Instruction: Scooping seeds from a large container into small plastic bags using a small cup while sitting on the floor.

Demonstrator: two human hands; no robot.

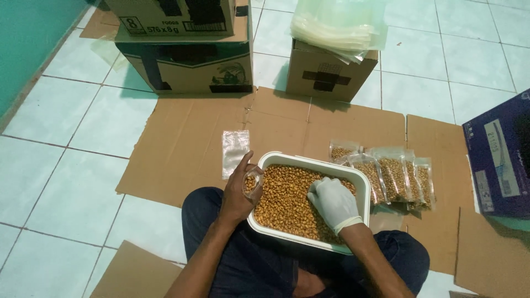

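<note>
A white rectangular tub full of golden-brown nuts rests on my lap. My left hand, bare, holds a small clear plastic pouch open at the tub's left rim. My right hand, in a white glove, is dug into the nuts at the tub's right side, fingers curled down. To the right of the tub, several filled clear pouches of nuts lie overlapping on flattened cardboard. One empty clear pouch lies flat on the cardboard left of the tub.
Two stacked cardboard boxes stand at the back left. A smaller box at the back centre carries a pile of empty clear bags. A dark blue box sits at the right edge. Pale tiled floor surrounds the cardboard.
</note>
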